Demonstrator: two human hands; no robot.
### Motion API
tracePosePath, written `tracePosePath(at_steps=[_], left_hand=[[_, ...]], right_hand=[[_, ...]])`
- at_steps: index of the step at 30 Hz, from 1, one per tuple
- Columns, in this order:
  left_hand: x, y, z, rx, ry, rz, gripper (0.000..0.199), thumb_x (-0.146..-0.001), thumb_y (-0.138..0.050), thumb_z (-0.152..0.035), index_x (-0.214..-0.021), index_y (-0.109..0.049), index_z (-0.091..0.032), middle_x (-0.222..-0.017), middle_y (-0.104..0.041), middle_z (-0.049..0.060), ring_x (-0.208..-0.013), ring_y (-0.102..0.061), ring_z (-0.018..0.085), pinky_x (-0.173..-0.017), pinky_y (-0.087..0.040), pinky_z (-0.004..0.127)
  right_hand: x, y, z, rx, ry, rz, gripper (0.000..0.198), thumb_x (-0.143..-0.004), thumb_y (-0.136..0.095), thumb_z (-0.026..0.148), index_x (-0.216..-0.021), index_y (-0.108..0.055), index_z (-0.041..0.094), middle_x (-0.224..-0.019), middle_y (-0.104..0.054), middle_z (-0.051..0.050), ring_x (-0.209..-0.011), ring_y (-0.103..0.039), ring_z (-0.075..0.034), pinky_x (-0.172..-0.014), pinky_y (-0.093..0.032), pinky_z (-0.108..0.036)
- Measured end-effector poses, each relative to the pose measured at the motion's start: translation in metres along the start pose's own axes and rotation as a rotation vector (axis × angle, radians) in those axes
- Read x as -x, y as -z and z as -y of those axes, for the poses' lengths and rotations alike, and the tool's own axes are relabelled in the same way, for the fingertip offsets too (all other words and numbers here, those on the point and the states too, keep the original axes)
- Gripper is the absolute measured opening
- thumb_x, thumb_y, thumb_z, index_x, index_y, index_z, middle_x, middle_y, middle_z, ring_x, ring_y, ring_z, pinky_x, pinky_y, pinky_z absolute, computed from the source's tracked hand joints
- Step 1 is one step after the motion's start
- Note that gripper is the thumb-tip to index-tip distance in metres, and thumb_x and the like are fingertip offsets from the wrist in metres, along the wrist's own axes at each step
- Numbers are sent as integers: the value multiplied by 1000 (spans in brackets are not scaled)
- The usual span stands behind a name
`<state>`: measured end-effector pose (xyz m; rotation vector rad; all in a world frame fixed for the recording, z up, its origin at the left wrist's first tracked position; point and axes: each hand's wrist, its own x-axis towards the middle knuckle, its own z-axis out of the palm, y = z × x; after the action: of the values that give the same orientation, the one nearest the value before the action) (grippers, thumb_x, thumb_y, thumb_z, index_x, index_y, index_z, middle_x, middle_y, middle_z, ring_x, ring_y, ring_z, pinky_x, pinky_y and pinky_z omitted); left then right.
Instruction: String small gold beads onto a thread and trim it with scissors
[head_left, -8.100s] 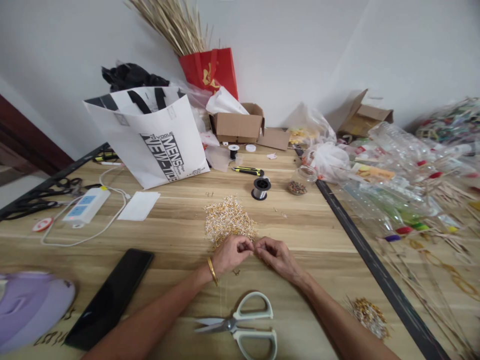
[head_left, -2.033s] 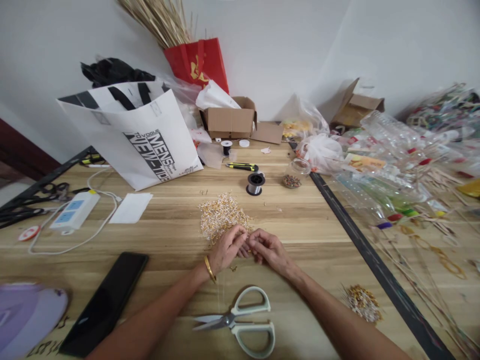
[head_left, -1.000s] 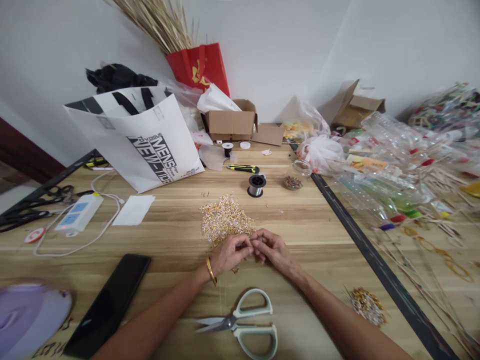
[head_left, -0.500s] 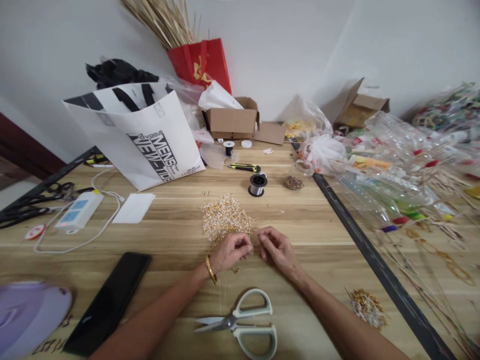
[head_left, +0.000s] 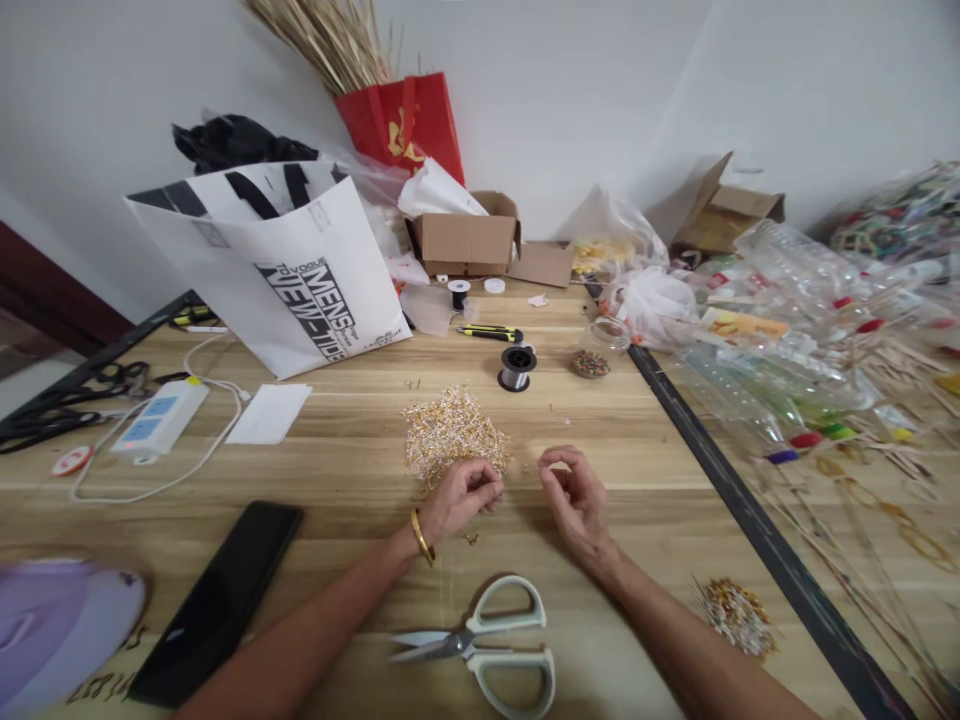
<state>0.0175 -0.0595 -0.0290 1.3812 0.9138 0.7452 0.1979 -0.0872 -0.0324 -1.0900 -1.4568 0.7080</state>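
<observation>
My left hand [head_left: 463, 497], with a gold bangle [head_left: 422, 537] at the wrist, is closed in a pinch at the near edge of a pile of small gold and clear beads [head_left: 452, 430]. What its fingertips hold is too small to make out. To the right, apart from it, my right hand [head_left: 577, 500] has thumb and forefinger brought together just above the wood; anything between them is too fine to name. A tiny gold piece [head_left: 471, 539] lies below the left hand. Closer to me are scissors [head_left: 457, 645] with pale handles, blades parted and pointing left.
A second, smaller gold and clear pile [head_left: 735, 617] lies at the right. Beyond the hands stand a wire spool [head_left: 517, 369], a jar of beads [head_left: 592, 362] and a yellow-black cutter [head_left: 489, 333]. A phone [head_left: 217, 603] and power strip [head_left: 161, 415] are left; plastic bottles [head_left: 757, 400] crowd the right.
My right hand has drawn away to the right from the left hand, widening the gap between them. The left hand stays in its pinch almost in place.
</observation>
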Motion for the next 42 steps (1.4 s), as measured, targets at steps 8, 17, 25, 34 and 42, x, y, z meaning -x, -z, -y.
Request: tracePosePath(at_steps=[8, 17, 25, 34, 42], left_hand=[[-1, 1, -3, -49, -16, -21, 26, -77, -59, -37, -70, -53, -13, -58, -53, -1, -53, -51, 9, -52, -42, 21], [-1, 0, -3, -61, -32, -8, 23, -77, -59, -34, -70, -53, -13, -60, -53, -1, -54, -52, 9, -53, -42, 20], [2, -1, -7, -137, -66, -8, 15, -76, -58, -25, -68, -57, -12, -59, -54, -1, -55, -51, 9, -55, -42, 20], [0, 0, -3, -221, -62, 24, 15, -75, -60, -25, -70, -63, -11, -63, -58, 1, -59, -50, 10, -56, -39, 19], [1, 0, -1, -222, -69, 49, 15, -75, -62, -27, -71, -63, -12, -65, -61, 1, -60, -52, 11, -58, -40, 20]], right_hand=[[5, -8, 0, 139, 157, 344, 15, -88, -51, 20, -102, -55, 19, -98, -60, -8, -58, -53, -10, -53, -44, -22], [3, -7, 0, 156, 96, 375, 13, -89, -49, 26, -90, -61, 20, -77, -62, -6, -69, -57, -16, -62, -47, -28], [2, -8, -1, -37, -195, 373, 18, -85, -56, 32, -92, -60, 15, -64, -56, 0, -52, -46, -10, -46, -37, -21], [-2, -9, 1, -285, -360, 374, 25, -79, -63, 40, -78, -61, 15, -57, -53, 2, -45, -45, -8, -43, -37, -20], [-2, -8, 1, -286, -384, 408, 29, -79, -62, 45, -76, -58, 16, -54, -50, 4, -44, -43, -8, -42, -36, -20]])
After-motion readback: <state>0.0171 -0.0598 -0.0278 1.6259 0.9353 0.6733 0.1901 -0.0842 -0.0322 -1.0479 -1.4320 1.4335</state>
